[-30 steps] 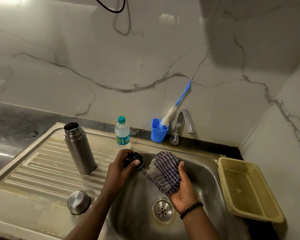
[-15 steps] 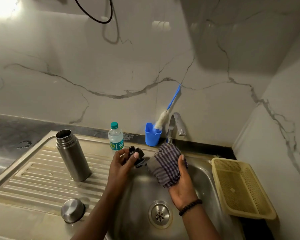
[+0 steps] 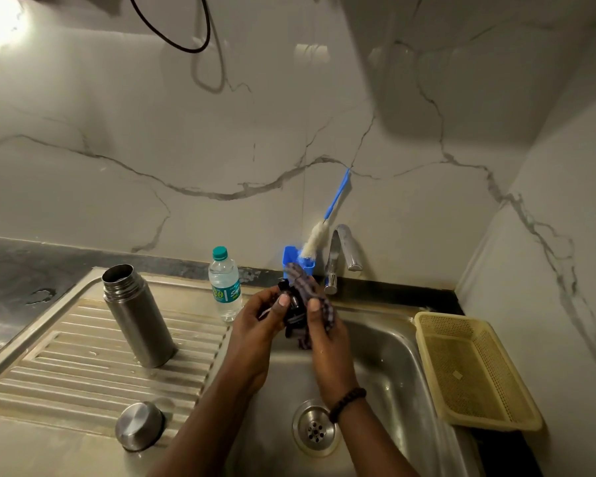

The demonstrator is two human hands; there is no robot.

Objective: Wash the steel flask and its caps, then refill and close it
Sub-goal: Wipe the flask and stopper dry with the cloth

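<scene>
Over a steel sink (image 3: 393,346), a person's left hand (image 3: 258,321) grips a black inner cap (image 3: 291,304) while the right hand (image 3: 324,325), a beaded band at its wrist, pinches a checked cloth (image 3: 307,287) against it. The open steel flask (image 3: 136,316) stands upright on the ribbed drainboard (image 3: 59,366), well apart from its steel outer cap (image 3: 139,425) lying nearer the camera. A small water bottle (image 3: 225,287), a blue-handled bottle brush (image 3: 327,222) in a blue holder, the tap (image 3: 339,253) and a yellow basket (image 3: 475,370) line the worktop.
</scene>
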